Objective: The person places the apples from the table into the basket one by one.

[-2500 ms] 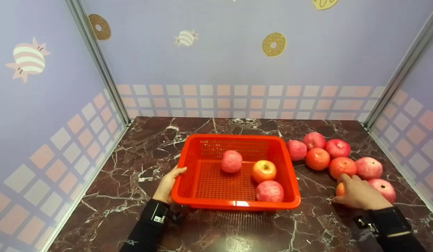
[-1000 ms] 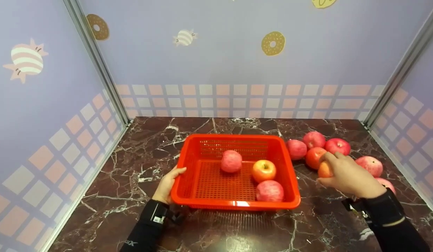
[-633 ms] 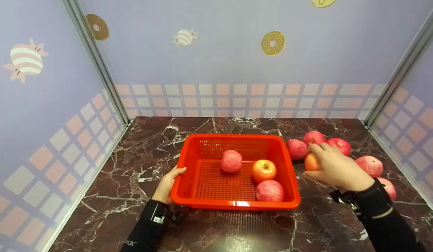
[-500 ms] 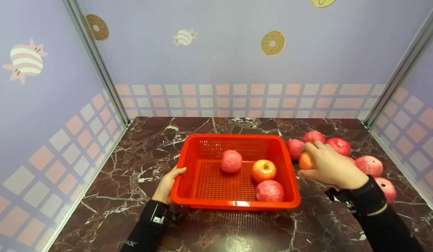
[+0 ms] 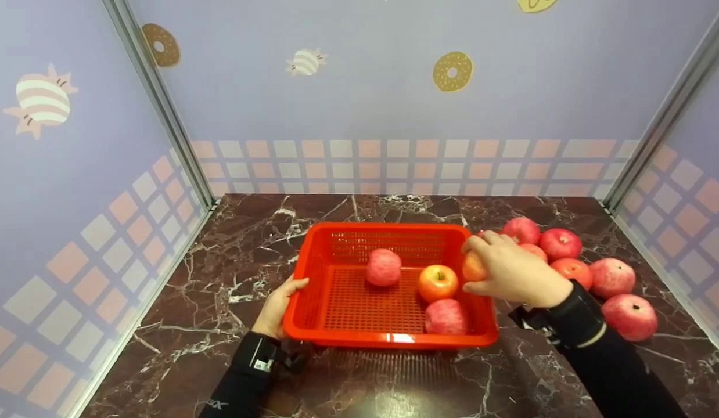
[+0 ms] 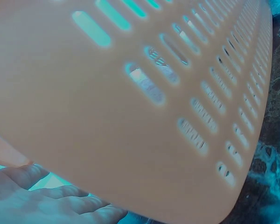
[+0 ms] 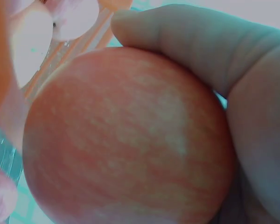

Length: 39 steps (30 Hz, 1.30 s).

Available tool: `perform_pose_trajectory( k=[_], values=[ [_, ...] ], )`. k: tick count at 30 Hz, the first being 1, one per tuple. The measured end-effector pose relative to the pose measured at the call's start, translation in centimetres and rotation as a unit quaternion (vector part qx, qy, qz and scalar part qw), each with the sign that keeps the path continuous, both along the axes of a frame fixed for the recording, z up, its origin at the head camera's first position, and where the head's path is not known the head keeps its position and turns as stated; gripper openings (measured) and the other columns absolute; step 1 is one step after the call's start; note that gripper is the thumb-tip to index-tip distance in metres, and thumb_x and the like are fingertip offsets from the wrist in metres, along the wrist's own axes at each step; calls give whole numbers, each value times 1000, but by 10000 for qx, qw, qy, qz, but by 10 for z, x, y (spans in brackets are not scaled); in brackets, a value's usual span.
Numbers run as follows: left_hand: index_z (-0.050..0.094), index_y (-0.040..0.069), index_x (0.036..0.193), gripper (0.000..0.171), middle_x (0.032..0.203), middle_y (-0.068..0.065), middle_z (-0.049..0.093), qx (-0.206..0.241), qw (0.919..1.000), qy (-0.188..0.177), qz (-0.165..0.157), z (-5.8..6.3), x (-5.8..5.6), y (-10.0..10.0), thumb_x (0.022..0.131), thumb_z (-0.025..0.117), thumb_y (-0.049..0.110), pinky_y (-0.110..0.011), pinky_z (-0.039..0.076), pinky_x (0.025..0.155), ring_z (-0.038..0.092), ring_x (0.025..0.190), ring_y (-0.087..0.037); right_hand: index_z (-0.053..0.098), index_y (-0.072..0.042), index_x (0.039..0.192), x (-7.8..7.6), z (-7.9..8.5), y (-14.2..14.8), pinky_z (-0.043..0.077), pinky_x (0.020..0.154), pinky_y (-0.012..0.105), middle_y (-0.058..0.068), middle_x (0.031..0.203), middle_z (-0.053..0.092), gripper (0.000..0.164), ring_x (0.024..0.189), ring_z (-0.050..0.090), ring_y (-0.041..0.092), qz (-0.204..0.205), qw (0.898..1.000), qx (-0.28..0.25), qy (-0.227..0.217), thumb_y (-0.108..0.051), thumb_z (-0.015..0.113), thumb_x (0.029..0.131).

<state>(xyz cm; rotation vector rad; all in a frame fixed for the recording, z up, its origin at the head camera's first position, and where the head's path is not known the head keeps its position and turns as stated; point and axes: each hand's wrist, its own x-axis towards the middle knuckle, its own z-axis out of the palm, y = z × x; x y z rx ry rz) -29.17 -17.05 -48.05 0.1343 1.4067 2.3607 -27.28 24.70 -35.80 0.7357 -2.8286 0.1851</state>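
Observation:
My right hand (image 5: 510,268) grips an orange-red apple (image 5: 473,267) over the right rim of the red plastic basket (image 5: 359,336). In the right wrist view that apple (image 7: 130,140) fills the middle, with the thumb along its side. My left hand (image 5: 278,305) holds the basket's left side, thumb on the rim. In the left wrist view, its fingers (image 6: 79,205) lie against the basket's slotted wall (image 6: 107,140). Inside the basket sit a pink apple (image 5: 384,267), a yellow-red apple (image 5: 438,283) and another pink apple (image 5: 446,317).
Several more apples lie on the dark marbled table (image 5: 232,261) to the basket's right, among them a large pink one (image 5: 629,317) nearest me and a red one (image 5: 560,242) farther back. Patterned panels (image 5: 371,104) stand behind and at both sides.
My right hand has carried the orange-red apple leftward from the right-hand group to the basket's right rim. My left hand and the basket have stayed in place.

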Motion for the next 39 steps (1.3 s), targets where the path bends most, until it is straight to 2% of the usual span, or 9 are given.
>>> perform_pose_trajectory(
  k=[7, 12, 19, 23, 28, 36, 39],
  values=[
    [7, 13, 164, 57, 121, -3, 64, 0, 10000, -22, -39, 1, 0, 1, 110, 26, 17, -39, 56, 99, 67, 108, -19, 63, -13, 112, -4, -5, -29, 59, 79, 45, 10, 105, 61, 50, 95, 59, 27, 363, 9992, -22, -183, -41, 84, 77],
    [6, 14, 164, 58, 122, -3, 64, 56, 10000, -40, -70, 1, 0, 1, 110, 26, 16, -39, 56, 100, 67, 109, -20, 64, -12, 111, -7, -8, -50, 53, 86, 45, 8, 102, 60, 46, 92, 58, 29, 636, 9977, 180, -116, -35, 80, 74],
    [7, 12, 163, 57, 121, -3, 65, -21, 10000, -8, -44, 2, 0, 0, 110, 26, 16, -40, 57, 99, 68, 108, -20, 61, -13, 120, -12, -10, -76, 51, 101, 52, 11, 110, 60, 58, 105, 59, 36, 705, 9942, 334, -745, -40, 85, 74],
    [8, 11, 164, 57, 121, -3, 65, -33, 10000, 16, -30, 1, 0, 1, 110, 26, 16, -39, 57, 99, 68, 108, -19, 60, -13, 122, -15, -15, -91, 47, 111, 56, 11, 113, 59, 60, 112, 60, 38, 718, 9895, 406, -1189, -41, 86, 75],
    [8, 11, 164, 57, 121, -3, 65, -92, 9999, 30, -27, 1, 0, 0, 110, 26, 16, -39, 57, 99, 68, 108, -19, 59, -13, 121, -18, -24, -105, 54, 102, 53, 13, 112, 58, 61, 108, 59, 39, 807, 9844, 532, -1469, -41, 87, 75],
    [7, 9, 164, 58, 120, -1, 65, -149, 9998, 121, -13, 0, 0, -1, 110, 27, 16, -37, 56, 98, 67, 107, -18, 60, -15, 119, -25, -36, -117, 60, 71, 53, 16, 116, 60, 61, 101, 63, 39, 704, 9790, 935, -1667, -44, 88, 74],
    [8, 10, 163, 57, 120, -1, 65, -135, 9998, 115, -6, 0, 0, -1, 110, 27, 17, -38, 56, 98, 68, 107, -18, 60, -16, 118, -28, -41, -119, 59, 71, 51, 15, 113, 61, 60, 96, 64, 37, 810, 9769, 1055, -1671, -45, 88, 73]
  ],
)
